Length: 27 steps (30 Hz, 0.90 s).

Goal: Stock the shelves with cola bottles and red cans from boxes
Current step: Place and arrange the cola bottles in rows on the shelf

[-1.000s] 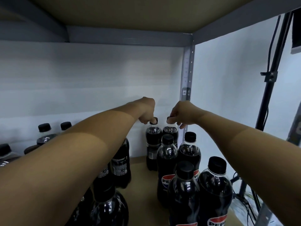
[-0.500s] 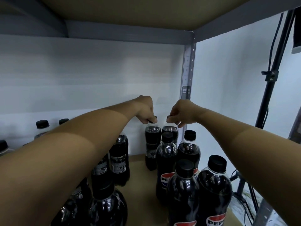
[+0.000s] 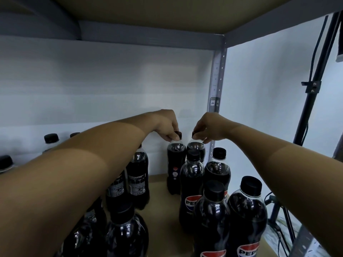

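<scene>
Fingers of the left hand (image 3: 167, 127) pinch the black cap of a back-row cola bottle (image 3: 175, 164); right hand (image 3: 208, 127) fingers pinch the cap of the neighbouring bottle (image 3: 196, 149) just beside it (mostly hidden by nearer ones). Both bottles stand upright on the shelf board (image 3: 161, 210), directly below the fingertips, near the grey corner post (image 3: 216, 86). More cola bottles (image 3: 246, 216) stand nearer the camera than the fingers, on both sides.

Two dark cola btls (image 3: 176, 164) (image 3: 197, 151) upright at shelf (image 3: 163, 201) back, caps pinched.
</scene>
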Each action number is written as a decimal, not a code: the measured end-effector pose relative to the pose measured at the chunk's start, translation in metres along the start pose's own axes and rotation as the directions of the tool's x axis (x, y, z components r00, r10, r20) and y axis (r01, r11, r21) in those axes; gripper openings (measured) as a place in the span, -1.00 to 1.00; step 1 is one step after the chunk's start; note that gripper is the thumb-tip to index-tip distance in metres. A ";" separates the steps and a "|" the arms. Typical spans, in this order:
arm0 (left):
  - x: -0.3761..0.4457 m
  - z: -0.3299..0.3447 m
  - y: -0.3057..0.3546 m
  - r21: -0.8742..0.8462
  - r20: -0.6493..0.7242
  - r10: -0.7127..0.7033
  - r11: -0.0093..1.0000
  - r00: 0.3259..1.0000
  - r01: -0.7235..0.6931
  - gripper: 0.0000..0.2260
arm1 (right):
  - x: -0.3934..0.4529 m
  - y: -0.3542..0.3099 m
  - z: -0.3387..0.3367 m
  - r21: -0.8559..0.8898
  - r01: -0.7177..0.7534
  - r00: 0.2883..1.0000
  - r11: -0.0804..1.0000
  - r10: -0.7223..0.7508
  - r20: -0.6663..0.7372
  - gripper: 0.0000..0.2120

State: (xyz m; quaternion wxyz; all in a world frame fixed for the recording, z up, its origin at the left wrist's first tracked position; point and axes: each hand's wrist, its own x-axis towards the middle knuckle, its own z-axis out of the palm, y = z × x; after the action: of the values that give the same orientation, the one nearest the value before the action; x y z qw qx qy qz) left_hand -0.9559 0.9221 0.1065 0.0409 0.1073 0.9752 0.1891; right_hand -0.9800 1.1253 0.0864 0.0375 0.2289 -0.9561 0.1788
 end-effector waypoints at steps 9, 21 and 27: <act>0.000 0.004 0.004 -0.057 -0.009 -0.050 0.997 0.999 0.049 -0.72 | 0.001 -0.005 0.002 -0.044 -0.072 0.997 0.996 0.070 -0.035 -0.72; 0.004 0.008 -0.009 -0.236 0.044 0.003 0.972 0.999 0.008 -0.79 | 0.003 0.000 0.002 -0.067 0.034 0.999 0.997 -0.035 -0.006 -0.83; 0.001 0.007 -0.009 -0.263 0.055 -0.014 0.964 0.998 0.028 -0.75 | 0.003 0.001 0.003 0.105 0.003 1.000 0.994 -0.005 0.027 -0.75</act>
State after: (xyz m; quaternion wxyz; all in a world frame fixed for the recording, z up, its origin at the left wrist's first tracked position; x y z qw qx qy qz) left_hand -0.9575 0.9167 0.0967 0.0824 0.0954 0.9411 0.3138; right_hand -0.9834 1.1238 0.0841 0.0127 0.2349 -0.9453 0.2258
